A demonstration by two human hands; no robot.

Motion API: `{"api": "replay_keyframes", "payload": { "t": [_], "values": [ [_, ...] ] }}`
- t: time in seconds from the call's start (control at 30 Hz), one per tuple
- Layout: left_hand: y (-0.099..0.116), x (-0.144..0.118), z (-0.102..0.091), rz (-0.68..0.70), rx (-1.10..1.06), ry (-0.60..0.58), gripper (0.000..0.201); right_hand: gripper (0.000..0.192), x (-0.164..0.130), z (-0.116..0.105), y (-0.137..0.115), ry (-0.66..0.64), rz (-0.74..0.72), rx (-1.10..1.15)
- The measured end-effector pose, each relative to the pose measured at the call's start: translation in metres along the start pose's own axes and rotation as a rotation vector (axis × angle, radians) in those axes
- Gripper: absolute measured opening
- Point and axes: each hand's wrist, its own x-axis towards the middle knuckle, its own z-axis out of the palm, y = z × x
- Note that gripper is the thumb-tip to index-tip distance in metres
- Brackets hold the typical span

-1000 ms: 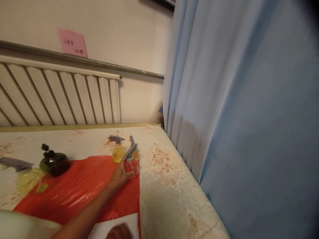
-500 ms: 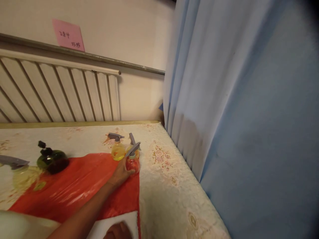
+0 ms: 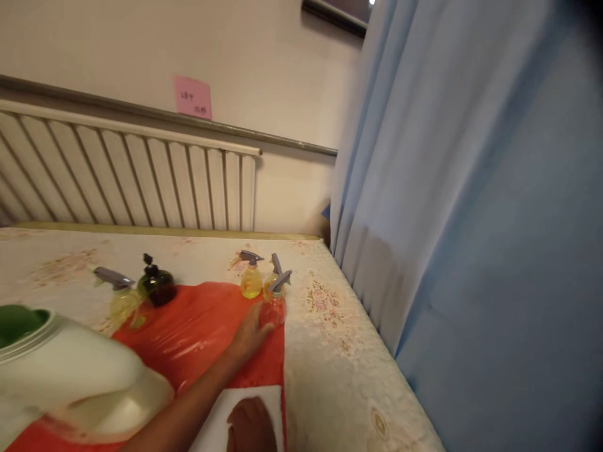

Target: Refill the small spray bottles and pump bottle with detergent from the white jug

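My left hand (image 3: 252,329) reaches across a red sheet (image 3: 207,314) and curls its fingers and thumb around a small clear spray bottle (image 3: 274,311) with a grey trigger head. The bottle looks reddish and stands at the sheet's right edge. Close behind it are a spray bottle of yellow liquid (image 3: 251,282) and another yellowish one (image 3: 271,287), partly hidden. Lower down, my right hand (image 3: 253,424) rests on a white cloth (image 3: 217,411) with its fingers bent and together. Anything under those fingers is hidden.
A large whitish plastic jug (image 3: 80,358) with a green opening lies at the lower left. Beyond it stand a dark green pump bottle (image 3: 160,287) and a yellowish spray bottle (image 3: 122,301). A blue curtain (image 3: 471,251) hangs at the right; a radiator (image 3: 164,176) lines the wall.
The view has turned left and pulled back, so the jug shows more fully. My left hand stays at the same spray bottle, and my right hand remains on the white cloth.
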Motion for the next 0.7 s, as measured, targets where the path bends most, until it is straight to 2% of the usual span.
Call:
{"api": "replay_keyframes", "payload": {
  "t": [0.1,0.27,0.37,0.43,0.53,0.7],
  "values": [
    [-0.003,-0.044,-0.008,-0.026,0.04,0.012,0.046,0.03,0.003,-0.013,-0.005,-0.056,-0.053,-0.017],
    [-0.024,-0.133,-0.023,-0.026,0.109,0.04,0.04,0.031,0.007,-0.024,-0.011,-0.094,-0.081,-0.039],
    [-0.049,-0.181,-0.026,0.102,0.312,0.102,0.039,0.024,0.007,-0.025,-0.012,-0.085,-0.09,-0.062],
    [-0.065,-0.208,-0.024,0.155,0.446,0.094,0.041,0.024,0.007,-0.026,-0.011,-0.083,-0.137,-0.079],
    [-0.079,-0.235,-0.019,0.197,0.594,0.026,0.048,0.025,0.007,-0.028,-0.01,-0.113,-0.167,-0.088],
    [-0.077,-0.252,-0.016,0.261,0.719,0.007,0.055,0.024,0.008,-0.03,-0.012,-0.122,-0.163,-0.087]
  ]
}}
